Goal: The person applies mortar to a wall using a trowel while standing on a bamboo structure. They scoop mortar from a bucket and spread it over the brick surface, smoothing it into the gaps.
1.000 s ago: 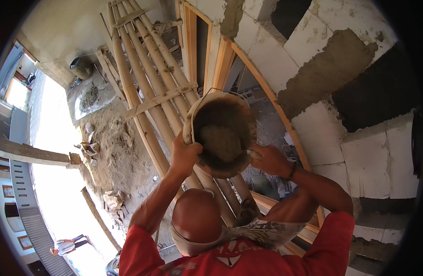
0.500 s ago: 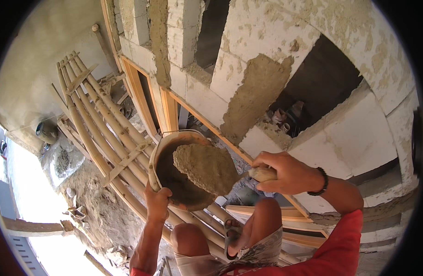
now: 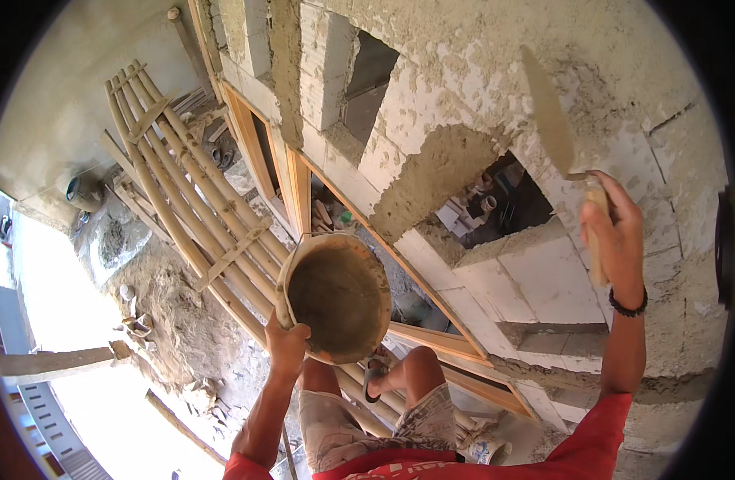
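My left hand [image 3: 286,344] grips the rim of a mortar-stained bucket [image 3: 377,276], tilted toward me. Grey wet residue coats its inside. Up at the right, my right hand [image 3: 615,232] is closed around the wooden handle of a trowel [image 3: 550,120]. Its blade lies close against the block wall [image 3: 463,88]; whether it touches, I cannot tell. No clear heap of mortar shows on the blade. Left of the blade, a darker mortar patch [image 3: 439,168] covers the wall beside a square opening [image 3: 515,204].
Bamboo scaffolding poles [image 3: 195,208], tied with crosspieces, run from my feet to the far left. Orange wooden frames [image 3: 298,192] line the wall's openings. A sand heap [image 3: 171,312] lies below at left. A dark pail [image 3: 81,192] stands beyond it.
The trowel, heaped with mortar over the bucket before, has gone up and right to the wall with my right hand; the heap is gone. The bucket has shifted slightly right in view.
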`<state>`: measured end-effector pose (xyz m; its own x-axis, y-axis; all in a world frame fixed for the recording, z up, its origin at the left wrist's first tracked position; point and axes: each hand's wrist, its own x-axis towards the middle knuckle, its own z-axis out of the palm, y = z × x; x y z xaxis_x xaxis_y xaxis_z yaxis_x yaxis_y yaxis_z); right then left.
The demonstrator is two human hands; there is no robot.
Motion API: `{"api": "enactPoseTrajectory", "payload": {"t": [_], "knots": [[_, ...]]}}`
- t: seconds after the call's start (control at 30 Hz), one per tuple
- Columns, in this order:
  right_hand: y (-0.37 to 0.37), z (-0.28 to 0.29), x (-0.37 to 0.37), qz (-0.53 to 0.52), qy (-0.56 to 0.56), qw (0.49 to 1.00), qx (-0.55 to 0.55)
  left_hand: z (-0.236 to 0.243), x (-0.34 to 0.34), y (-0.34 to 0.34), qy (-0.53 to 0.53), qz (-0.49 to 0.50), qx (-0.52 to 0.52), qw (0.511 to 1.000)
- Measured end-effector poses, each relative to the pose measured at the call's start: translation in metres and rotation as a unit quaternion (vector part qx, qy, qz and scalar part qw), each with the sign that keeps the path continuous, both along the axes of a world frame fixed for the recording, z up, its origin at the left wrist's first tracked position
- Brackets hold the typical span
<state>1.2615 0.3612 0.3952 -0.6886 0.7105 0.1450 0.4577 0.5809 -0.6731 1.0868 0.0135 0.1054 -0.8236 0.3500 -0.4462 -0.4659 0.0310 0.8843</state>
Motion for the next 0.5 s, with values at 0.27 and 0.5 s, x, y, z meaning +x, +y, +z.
{"api": "enactPoseTrajectory", "payload": {"t": [0.27, 0.5], "knots": [[-0.056, -0.011, 0.021, 0.268, -0.197, 0.937, -0.107, 0.105, 0.025, 0.011, 0.035, -0.053, -0.053, 0.997], [-0.096, -0.029, -0.016, 0.337, -0.355, 0.83, 0.268, 0.2, 0.032, 0.018, 0.037, -0.117, -0.148, 0.981]]}}
